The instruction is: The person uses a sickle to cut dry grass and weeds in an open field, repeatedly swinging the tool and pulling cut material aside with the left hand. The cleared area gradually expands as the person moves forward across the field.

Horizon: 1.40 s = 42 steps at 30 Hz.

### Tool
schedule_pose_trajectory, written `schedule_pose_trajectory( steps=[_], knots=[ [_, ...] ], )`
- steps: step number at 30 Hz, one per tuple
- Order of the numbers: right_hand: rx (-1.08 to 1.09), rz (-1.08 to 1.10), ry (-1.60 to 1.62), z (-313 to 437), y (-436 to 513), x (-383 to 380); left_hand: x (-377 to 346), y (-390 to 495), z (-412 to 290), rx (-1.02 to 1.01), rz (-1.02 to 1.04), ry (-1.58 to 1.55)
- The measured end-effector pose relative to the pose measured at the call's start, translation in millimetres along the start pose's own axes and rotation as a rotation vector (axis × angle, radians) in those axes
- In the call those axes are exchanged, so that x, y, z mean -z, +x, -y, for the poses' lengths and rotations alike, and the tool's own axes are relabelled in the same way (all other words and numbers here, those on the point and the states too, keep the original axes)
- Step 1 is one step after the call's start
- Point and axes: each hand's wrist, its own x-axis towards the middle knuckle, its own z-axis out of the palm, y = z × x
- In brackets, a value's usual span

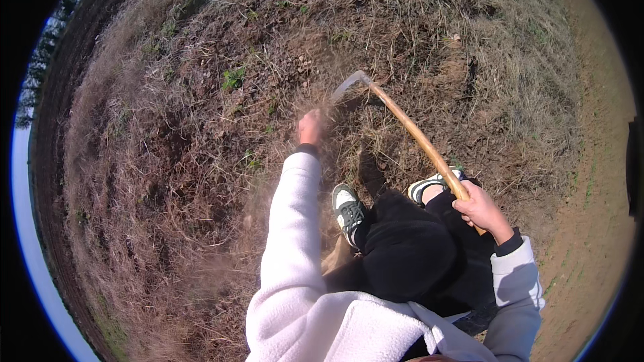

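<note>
My right hand (478, 206) is closed around the lower end of a long, slightly curved wooden handle (420, 136). At the handle's far end a curved metal sickle blade (349, 83) points left and down towards the dry grass. Just below the blade's tip is my left hand (312, 127), blurred and low over dry grass stems (329, 110). Its fingers look curled, but whether stems are held between them cannot be made out. Blade and left hand appear close, with a small gap between them.
My two sneakers (348, 211) stand on the ground below the handle. Dry grass, loose soil and small green weeds (233, 79) cover the slope around them. Bare brown soil (598, 201) runs along the right, and a dark soil strip with trees curves along the left.
</note>
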Motion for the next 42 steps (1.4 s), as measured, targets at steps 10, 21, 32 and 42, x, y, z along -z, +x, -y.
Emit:
schedule_pose_trajectory(
  steps=[10, 21, 32, 42],
  knots=[
    [-0.107, -0.084, 0.072, 13.3, -167.8, -13.9, 101.8, -68.8, -18.7, -0.016, 0.104, -0.318],
    [0.384, -0.243, 0.367, -23.0, -113.1, -31.8, 346.2, -336.3, 208.6, 0.433, -0.494, -0.197],
    [0.37, -0.015, 0.591, -48.4, -86.2, -17.2, 420.5, -779.6, 246.8, 1.713, -0.913, 0.509],
    [0.531, -0.094, 0.958, -65.9, -107.3, -3.5, 333.6, -359.7, 144.4, 0.3, -0.349, 0.066]
  ],
)
